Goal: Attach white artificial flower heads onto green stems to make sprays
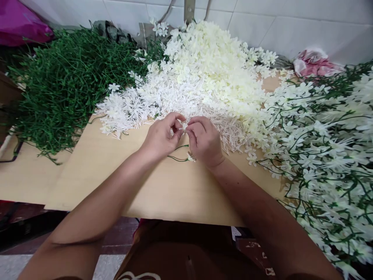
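My left hand and my right hand meet above the middle of the tan board, fingertips nearly touching. Between them is a small white artificial flower, pinched from both sides by thumbs and fingers. Just below the hands, a thin green stem with a small white flower end lies on the board. Directly behind my fingers spreads a heap of white stamen pieces. Part of the flower is hidden by the fingertips.
At the left is a big pile of green plastic stems. Cream-white petals are heaped at the back against the tiled wall. Stemmed white flowers cover the right side. A pink-and-white bag lies at the back right.
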### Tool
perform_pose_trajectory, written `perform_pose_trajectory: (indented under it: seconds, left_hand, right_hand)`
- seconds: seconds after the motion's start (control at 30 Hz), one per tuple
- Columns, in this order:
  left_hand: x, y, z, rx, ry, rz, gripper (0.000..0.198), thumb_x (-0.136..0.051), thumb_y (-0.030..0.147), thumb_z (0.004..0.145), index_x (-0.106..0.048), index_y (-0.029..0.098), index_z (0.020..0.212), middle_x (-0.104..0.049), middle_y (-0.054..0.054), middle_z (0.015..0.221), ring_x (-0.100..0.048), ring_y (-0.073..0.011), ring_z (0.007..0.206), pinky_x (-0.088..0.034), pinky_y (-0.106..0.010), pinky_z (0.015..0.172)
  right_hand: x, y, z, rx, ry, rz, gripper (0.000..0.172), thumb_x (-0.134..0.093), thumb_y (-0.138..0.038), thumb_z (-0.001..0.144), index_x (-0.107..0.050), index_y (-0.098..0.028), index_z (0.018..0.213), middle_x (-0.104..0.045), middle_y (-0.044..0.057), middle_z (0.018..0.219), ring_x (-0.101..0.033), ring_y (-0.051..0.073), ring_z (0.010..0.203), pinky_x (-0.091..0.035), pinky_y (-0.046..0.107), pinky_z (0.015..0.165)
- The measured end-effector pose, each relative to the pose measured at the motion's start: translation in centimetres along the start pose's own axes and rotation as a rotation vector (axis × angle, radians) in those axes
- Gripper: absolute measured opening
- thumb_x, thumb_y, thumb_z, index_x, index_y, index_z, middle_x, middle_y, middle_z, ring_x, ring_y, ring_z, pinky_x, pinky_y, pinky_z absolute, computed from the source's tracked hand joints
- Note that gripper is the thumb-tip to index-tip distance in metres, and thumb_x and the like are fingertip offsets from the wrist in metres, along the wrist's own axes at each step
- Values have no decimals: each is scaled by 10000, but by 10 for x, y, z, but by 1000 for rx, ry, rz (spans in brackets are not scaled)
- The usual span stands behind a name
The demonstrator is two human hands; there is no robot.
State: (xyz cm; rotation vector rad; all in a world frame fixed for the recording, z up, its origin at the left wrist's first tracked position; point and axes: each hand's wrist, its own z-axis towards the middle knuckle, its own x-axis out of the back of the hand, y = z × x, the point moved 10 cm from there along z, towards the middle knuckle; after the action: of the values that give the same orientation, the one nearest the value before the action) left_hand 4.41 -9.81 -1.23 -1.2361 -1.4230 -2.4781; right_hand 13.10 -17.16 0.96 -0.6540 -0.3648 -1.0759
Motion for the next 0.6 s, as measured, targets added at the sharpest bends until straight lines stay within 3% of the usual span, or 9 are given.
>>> perform_pose_trajectory:
  seconds: [0.13, 0.27, 0.4, 0.6]
  left_hand:
    - [-1, 3, 0, -26, -4, 4, 299, -558, 171, 770, -561, 202, 1067, -650, 24, 767, -583, -116, 662, -432, -264, 667]
    - [3, 2, 0, -10, 16, -68, 276, -586, 194, 775, -583, 192, 1051, -673, 11, 774, -604, -127, 712, -434, -261, 683]
    - [6, 2, 0, 21, 23, -218, 293, -596, 198, 778, -590, 158, 1068, -701, -24, 814, -633, -140, 760, -459, -273, 727]
    - [0, -12, 1, 170, 24, -235, 163, -640, 271, 751, -660, 144, 852, -692, -44, 785, -605, -144, 712, -447, -269, 657]
  right_hand:
    - [-4, 8, -2, -83, -27, 102, 148, -509, -148, 878, -563, -196, 749, -660, 88, 902, -627, 187, 857, -532, 346, 780]
    - [-22, 41, -12, -429, -118, 556, 52, -606, -187, 823, -582, -193, 778, -671, 75, 955, -655, 172, 893, -556, 338, 798]
    - [-38, 57, -22, -706, -179, 872, 149, -701, -287, 767, -582, -197, 761, -647, 5, 773, -634, 130, 707, -558, 317, 702]
    - [-37, 64, -24, -863, -141, 1027, 235, -796, -331, 664, -619, -190, 728, -606, -42, 620, -575, 85, 566, -517, 269, 613]
